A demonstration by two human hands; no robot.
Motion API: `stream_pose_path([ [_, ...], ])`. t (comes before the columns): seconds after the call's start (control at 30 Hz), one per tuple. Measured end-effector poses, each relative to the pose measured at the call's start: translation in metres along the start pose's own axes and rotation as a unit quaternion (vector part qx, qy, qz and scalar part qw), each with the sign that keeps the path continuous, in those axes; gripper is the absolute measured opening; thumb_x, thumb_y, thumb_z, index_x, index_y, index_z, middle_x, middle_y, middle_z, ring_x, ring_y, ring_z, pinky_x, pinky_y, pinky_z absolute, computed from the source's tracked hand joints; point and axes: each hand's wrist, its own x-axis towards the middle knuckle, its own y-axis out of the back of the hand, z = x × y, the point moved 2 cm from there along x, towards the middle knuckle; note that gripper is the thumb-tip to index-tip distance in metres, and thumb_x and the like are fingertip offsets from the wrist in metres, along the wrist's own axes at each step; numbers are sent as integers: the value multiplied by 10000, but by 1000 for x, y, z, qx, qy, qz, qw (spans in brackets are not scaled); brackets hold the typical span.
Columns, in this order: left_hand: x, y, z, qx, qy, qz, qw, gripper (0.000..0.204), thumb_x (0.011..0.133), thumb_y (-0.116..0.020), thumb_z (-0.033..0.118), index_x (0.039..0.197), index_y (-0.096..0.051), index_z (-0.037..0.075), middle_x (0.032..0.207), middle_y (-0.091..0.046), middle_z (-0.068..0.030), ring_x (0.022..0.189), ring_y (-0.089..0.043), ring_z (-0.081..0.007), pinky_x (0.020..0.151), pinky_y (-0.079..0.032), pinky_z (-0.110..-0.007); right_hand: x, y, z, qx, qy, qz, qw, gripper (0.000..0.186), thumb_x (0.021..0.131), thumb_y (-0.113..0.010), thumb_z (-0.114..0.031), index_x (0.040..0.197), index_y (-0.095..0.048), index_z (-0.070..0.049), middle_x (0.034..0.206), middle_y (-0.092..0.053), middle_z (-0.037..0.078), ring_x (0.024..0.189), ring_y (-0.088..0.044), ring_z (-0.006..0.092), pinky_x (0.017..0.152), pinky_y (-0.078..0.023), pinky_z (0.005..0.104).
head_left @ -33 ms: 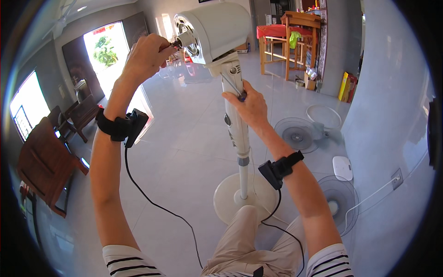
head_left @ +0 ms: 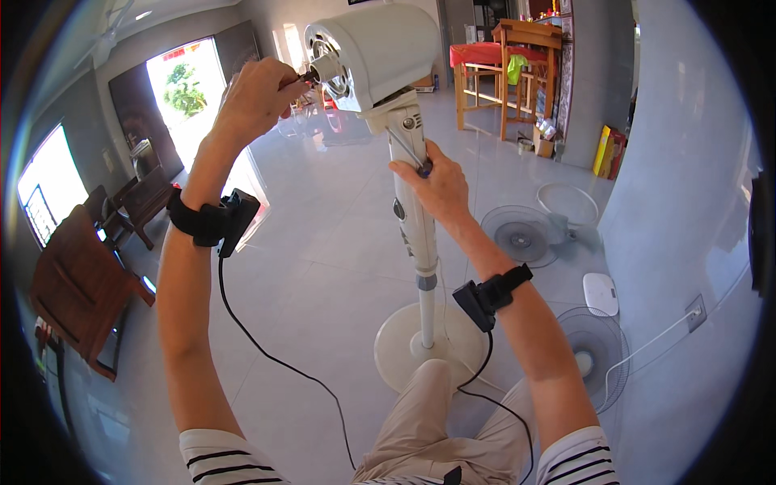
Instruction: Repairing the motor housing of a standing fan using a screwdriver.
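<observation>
A white stand fan's motor housing [head_left: 384, 52], without blades or grille, sits on top of its column [head_left: 414, 214]. My left hand [head_left: 250, 101] is closed at the housing's front, thumb and fingers pinching the dark end of the motor shaft [head_left: 309, 75]. Lower down, my right hand [head_left: 440, 184] wraps round the right side of the column. A screwdriver [head_left: 406, 145] with a thin metal shaft and dark blue handle end pokes out of that hand, slanting up across the column. The palm hides most of its handle. The round white base [head_left: 396, 347] rests on the floor by my legs.
Right of the stand lie a fan grille [head_left: 517, 236], translucent blades [head_left: 566, 233], a white ring [head_left: 567, 204], another grille [head_left: 594, 356] and a white scale [head_left: 600, 294]. A white cord runs from the wall socket [head_left: 695, 313]. Wooden chairs [head_left: 89, 287] stand left; black cables hang from my wrist straps.
</observation>
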Motion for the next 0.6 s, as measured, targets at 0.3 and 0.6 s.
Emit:
stream_pose_path([
  [0.3,-8,-3,8,200,-118,124,965,242,840,-610,245,755,-671,27,608,-588,-157,560,-586,-327,579,-471,-401,1,0,-1,9,-13,-6,1000,607,711,-646,-545,1103,-567,-89,776,-660,112,731,-642,300,667,-493,396],
  [0.6,-10,-13,3,289,-138,146,936,206,852,-590,204,747,-616,28,670,-622,-133,604,-617,-292,575,-487,-385,1,-1,1,8,-21,-16,1000,606,715,-648,-546,1111,-568,-96,821,-664,107,780,-636,291,704,-491,404],
])
